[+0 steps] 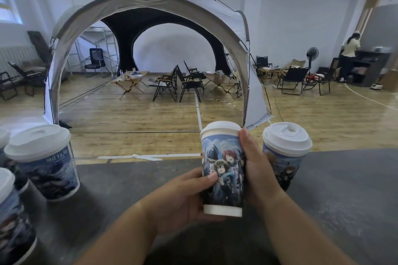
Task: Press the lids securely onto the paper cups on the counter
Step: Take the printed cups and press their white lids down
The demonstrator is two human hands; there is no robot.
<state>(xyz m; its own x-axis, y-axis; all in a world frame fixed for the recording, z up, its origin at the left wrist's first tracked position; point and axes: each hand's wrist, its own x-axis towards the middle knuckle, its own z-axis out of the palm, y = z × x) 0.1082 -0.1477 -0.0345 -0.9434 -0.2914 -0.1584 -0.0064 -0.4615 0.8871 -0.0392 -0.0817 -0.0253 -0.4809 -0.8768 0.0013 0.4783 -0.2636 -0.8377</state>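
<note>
While left hand (183,198) grips cup (224,170), right hand (256,168) clasps.

Center cup (223,170): anime print, white lid (220,128) seated on top, upright, gripped between left hand (183,198) and right hand (256,170) over the dark counter (129,189). Second cup (284,165) stands just right of it, upright, sip hole showing in its domed lid (287,139). Left cup (48,170) stands upright and lidded near the counter's left end, with two more lidded cups beside it cut off by the frame edge.
</note>
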